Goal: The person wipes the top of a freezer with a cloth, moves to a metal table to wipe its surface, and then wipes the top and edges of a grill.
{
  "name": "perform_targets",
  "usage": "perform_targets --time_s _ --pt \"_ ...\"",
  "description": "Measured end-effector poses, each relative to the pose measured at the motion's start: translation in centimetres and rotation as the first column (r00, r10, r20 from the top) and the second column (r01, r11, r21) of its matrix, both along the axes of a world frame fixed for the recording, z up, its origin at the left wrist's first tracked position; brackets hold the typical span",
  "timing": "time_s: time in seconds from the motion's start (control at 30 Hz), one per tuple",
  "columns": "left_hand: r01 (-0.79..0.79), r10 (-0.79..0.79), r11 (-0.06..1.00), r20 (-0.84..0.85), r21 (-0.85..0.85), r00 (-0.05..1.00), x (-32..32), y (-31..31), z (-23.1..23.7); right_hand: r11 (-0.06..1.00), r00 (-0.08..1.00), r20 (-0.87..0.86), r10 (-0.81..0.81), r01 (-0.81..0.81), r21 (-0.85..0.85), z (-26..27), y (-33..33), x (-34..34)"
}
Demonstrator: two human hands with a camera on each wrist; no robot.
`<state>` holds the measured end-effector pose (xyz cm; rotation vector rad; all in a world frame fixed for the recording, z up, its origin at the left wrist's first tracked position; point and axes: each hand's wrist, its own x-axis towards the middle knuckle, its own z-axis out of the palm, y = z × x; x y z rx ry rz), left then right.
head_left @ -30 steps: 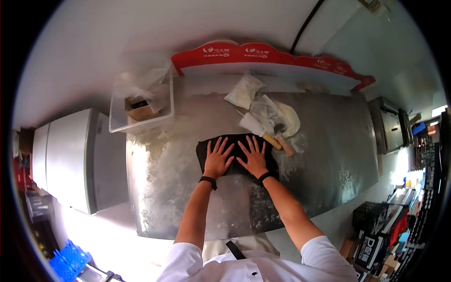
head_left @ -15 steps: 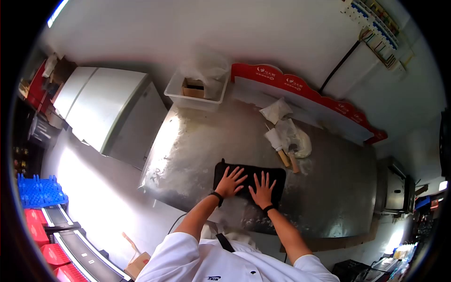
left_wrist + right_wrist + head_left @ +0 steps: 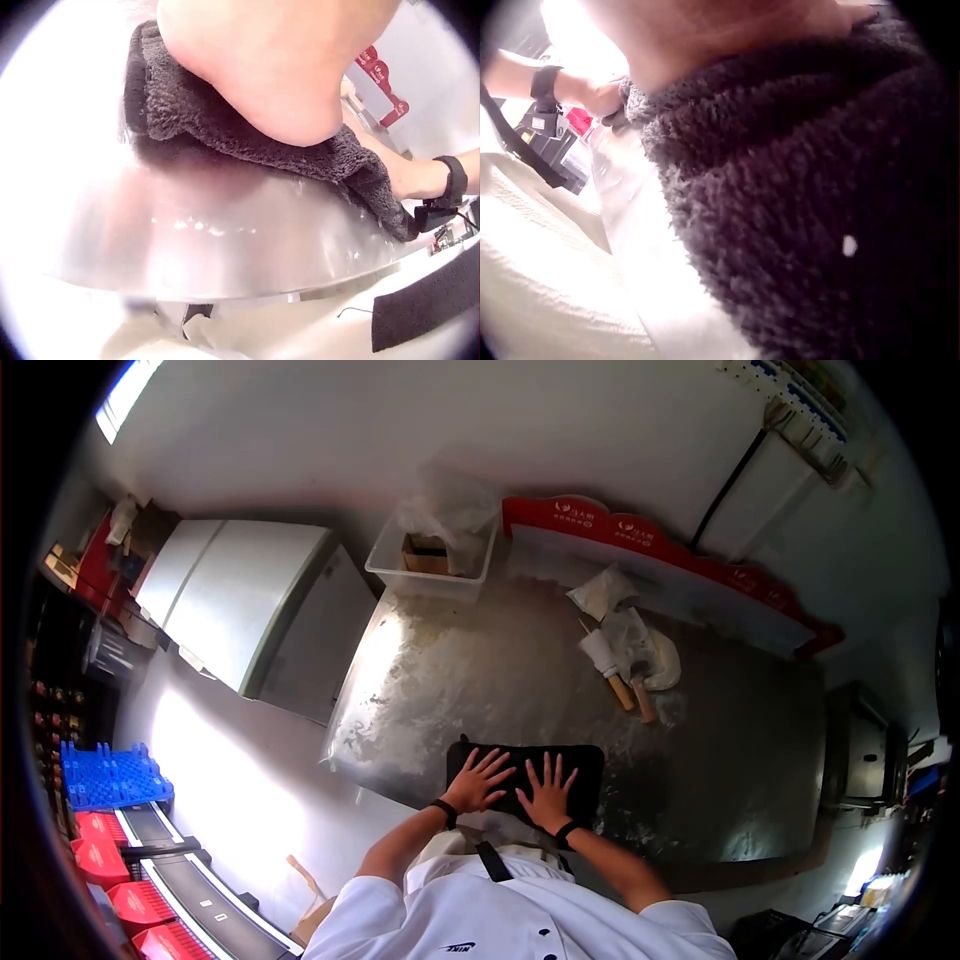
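Observation:
A dark, fluffy towel (image 3: 525,760), folded into a rough rectangle, lies on the metal table (image 3: 470,680) close to its front edge. My left hand (image 3: 474,784) rests flat on the towel's left part with fingers spread. On its right part lies my right hand (image 3: 546,796), also palm down with straight, spread fingers. In the left wrist view the towel (image 3: 247,142) shows bunched folds under the heel of the hand. Its thick pile (image 3: 780,195) fills much of the right wrist view, with a small white speck on it.
Toward the back right lie a bag of pale stuff (image 3: 602,592), a clear plastic bag (image 3: 628,638) and wooden-handled tools (image 3: 618,690). A clear bin (image 3: 430,582) with a cardboard box stands at the back left. A red-topped board (image 3: 660,545) lines the back edge. White smears mark the tabletop.
The towel, under both flat hands, has come toward my body, away from the wooden-handled tools and nearer the front edge. The head view has turned and shifted as well.

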<state>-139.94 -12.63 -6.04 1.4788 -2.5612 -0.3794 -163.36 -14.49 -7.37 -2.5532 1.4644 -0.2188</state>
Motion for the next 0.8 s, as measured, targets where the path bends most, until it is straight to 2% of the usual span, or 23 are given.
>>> perform_targets --time_s 0.2,0.27,0.33,0.43,0.57,0.63,0.67,0.73,0.77,0.8 --pt "0.003 -0.003 1.0 0.0 0.002 1.0 0.9 -3.9 -0.5 0.998 0.998 0.003 -0.069 0.069 -0.002 0.1 -3.8 2.6" --pt "-0.057 0.057 0.998 0.005 -0.004 0.998 1.5 -6.3 -0.2 0.997 0.998 0.003 -0.066 0.066 -0.042 0.2 -6.1 3.9" --pt "-0.099 0.099 0.995 0.008 -0.022 0.995 2.2 -9.5 -0.3 0.993 0.994 0.011 -0.109 0.109 -0.053 0.3 -8.9 5.4" --pt "-0.146 0.146 0.988 -0.009 -0.056 0.989 3.2 -15.5 -0.7 0.983 0.984 -0.064 -0.165 0.158 -0.094 0.3 -13.9 7.9" --pt "-0.208 0.21 0.976 0.028 -0.06 0.977 3.8 -22.2 -1.3 0.982 0.979 -0.085 -0.184 0.18 -0.05 0.9 -20.7 10.4" --pt "-0.312 0.32 0.94 0.043 -0.135 0.946 3.8 -25.3 -1.7 0.987 0.989 -0.017 -0.149 0.148 -0.058 0.7 -24.5 11.2" --pt "-0.312 0.318 0.942 0.035 -0.12 0.947 3.8 -26.7 -1.8 0.988 0.988 -0.031 -0.151 0.149 -0.048 0.5 -26.2 11.5" --pt "-0.382 0.39 0.91 0.018 -0.159 0.921 3.9 -29.0 -2.0 0.981 0.993 -0.001 -0.118 0.116 -0.158 -0.5 -29.2 12.2" --pt "-0.411 0.412 0.901 -0.02 -0.141 0.911 3.8 -31.1 -1.0 0.989 0.994 -0.053 -0.095 0.088 -0.12 0.9 -31.6 12.3" --pt "-0.425 0.426 0.889 -0.03 -0.172 0.904 3.8 -32.0 -0.9 0.984 0.995 -0.048 -0.091 0.082 -0.156 0.1 -33.0 12.4"
